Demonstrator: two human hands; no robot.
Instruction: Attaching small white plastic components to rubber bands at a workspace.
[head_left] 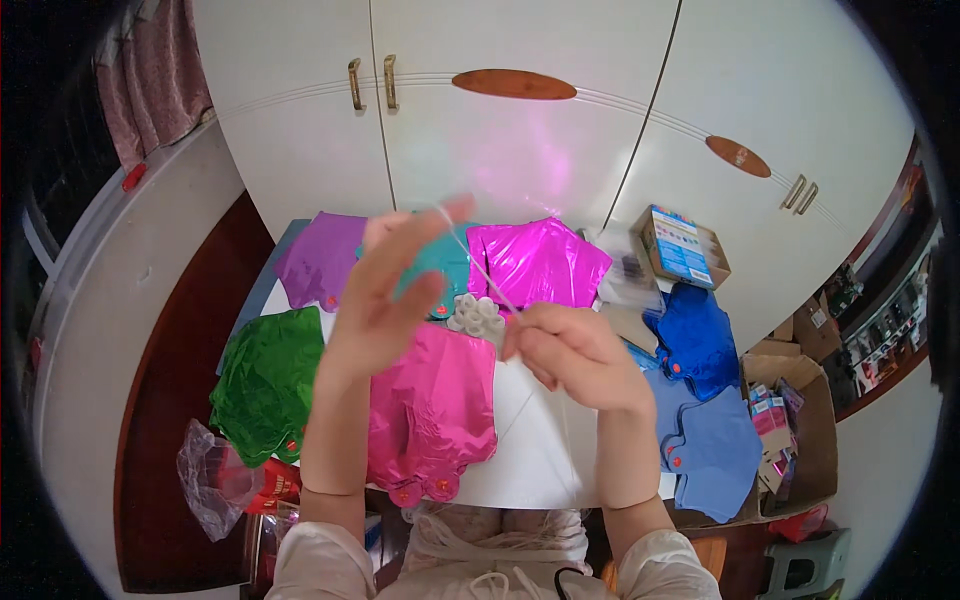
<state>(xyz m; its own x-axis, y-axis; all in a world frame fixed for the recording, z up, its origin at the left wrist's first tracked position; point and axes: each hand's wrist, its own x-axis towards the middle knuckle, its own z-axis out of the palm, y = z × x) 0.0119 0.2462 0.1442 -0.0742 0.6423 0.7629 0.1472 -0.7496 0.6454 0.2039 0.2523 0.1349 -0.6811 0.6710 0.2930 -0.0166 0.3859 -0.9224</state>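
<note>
A thin white string [486, 275] runs taut between my hands above the table. My right hand [580, 355] is closed, pinching its lower end between thumb and fingers. The upper end passes over the index finger of my left hand [385, 295], whose fingers are apart and slightly blurred. Under my hands lies a flat pink foil balloon [432, 395]. Just beyond it sits a cluster of round white pieces [476, 314]. A magenta foil balloon [545, 262] and a teal foil balloon [450, 262], partly behind my left hand, lie at the back.
Purple [318, 258] and green [265, 375] foil balloons lie left; dark blue [697, 340] and light blue [712, 450] ones lie right. A box [685, 245] stands at the back right. A cardboard carton [815, 440] with small packages stands beside the table. White cupboard doors [520, 140] rise behind.
</note>
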